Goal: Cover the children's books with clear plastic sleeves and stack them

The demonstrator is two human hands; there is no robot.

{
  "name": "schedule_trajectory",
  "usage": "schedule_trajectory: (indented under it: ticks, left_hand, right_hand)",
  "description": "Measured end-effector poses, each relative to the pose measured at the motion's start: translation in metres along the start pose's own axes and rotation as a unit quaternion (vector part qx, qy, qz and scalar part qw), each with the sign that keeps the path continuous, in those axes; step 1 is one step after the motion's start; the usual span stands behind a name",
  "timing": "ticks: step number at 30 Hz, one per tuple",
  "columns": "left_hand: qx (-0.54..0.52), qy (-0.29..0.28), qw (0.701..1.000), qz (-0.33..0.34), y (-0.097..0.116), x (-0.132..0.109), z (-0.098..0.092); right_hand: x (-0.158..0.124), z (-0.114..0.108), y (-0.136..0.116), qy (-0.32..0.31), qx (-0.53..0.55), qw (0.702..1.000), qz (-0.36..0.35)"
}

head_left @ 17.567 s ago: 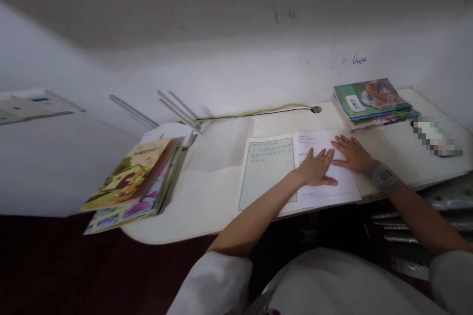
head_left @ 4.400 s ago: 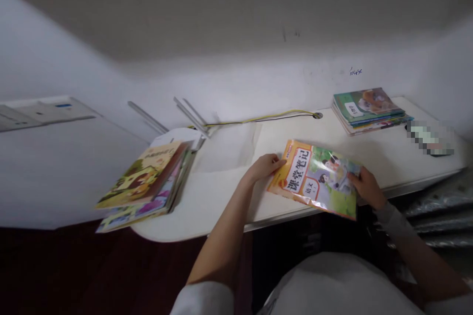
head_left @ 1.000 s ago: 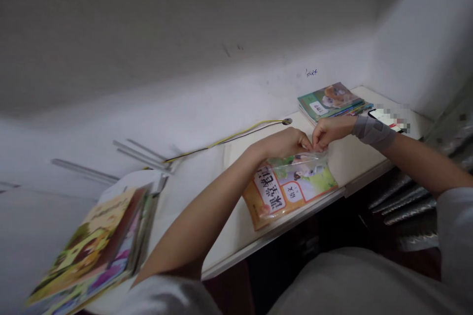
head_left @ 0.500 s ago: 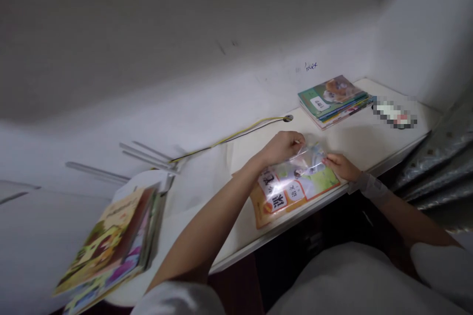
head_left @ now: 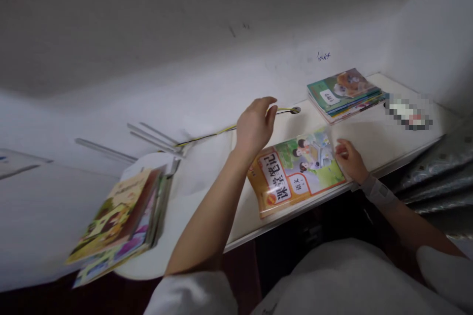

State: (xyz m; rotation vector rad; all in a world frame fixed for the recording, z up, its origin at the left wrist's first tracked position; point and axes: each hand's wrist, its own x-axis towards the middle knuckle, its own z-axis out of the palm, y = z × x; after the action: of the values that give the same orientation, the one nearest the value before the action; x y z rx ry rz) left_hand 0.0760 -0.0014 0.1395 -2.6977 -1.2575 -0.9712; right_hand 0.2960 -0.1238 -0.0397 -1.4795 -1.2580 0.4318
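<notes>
A workbook (head_left: 295, 172) with an orange and green cover lies flat on the white desk near its front edge. Its glossy surface looks like a clear plastic cover. Above the book's far left side, my left hand (head_left: 255, 125) is raised, fingers bent and thumb apart, with nothing in it. My right hand (head_left: 350, 161) rests beside the book's right edge, fingers loosely curled and apart, seemingly holding nothing. Whether its fingertips touch the edge I cannot tell.
Toward the back right sits a stack of books (head_left: 345, 91), beside a blurred-out object (head_left: 408, 112). Another pile of books (head_left: 118, 226) leans at the left end. A yellow and black cable (head_left: 207, 137) runs along the wall to a hole in the desk (head_left: 295, 110).
Both hands have let go of the workbook's clear cover. My left hand has risen up and to the left; my right has moved slightly off the edge. The cover now lies flat.
</notes>
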Motion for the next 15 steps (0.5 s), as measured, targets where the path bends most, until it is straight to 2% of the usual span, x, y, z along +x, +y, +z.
schedule_trajectory:
  ticks: [2, 3, 4, 6, 8, 9, 11, 15]
  left_hand:
    - [0.007, 0.009, 1.0, 0.024, -0.004, -0.034, -0.003]
    - [0.004, -0.015, 0.999, 0.035, -0.004, -0.056, 0.001]
    - [-0.001, -0.058, 0.997, 0.052, -0.004, -0.08, 0.008]
    - [0.003, -0.172, 0.98, 0.095, -0.004, -0.125, 0.031]
    - [0.024, -0.264, 0.958, 0.105, -0.012, -0.158, 0.052]
    - [0.033, -0.292, 0.951, 0.098, -0.019, -0.168, 0.059]
    - [0.069, -0.298, 0.951, 0.031, -0.043, -0.177, 0.062]
    - [0.113, -0.23, 0.953, -0.16, -0.096, -0.169, 0.044]
  right_hand:
    - [-0.004, 0.001, -0.007, 0.06, -0.072, 0.994, -0.061]
    - [-0.006, 0.003, -0.014, 0.044, -0.113, 0.987, -0.106]
    - [-0.009, 0.005, -0.021, -0.003, -0.149, 0.976, -0.158]
    - [-0.015, 0.012, -0.036, -0.145, -0.2, 0.934, -0.258]
    - [-0.016, 0.02, -0.043, -0.271, -0.226, 0.877, -0.326]
    - [-0.014, 0.022, -0.042, -0.308, -0.239, 0.856, -0.341]
    - [-0.001, 0.021, -0.033, -0.326, -0.278, 0.842, -0.327]
    - [0.043, 0.001, -0.003, -0.222, -0.386, 0.877, -0.18]
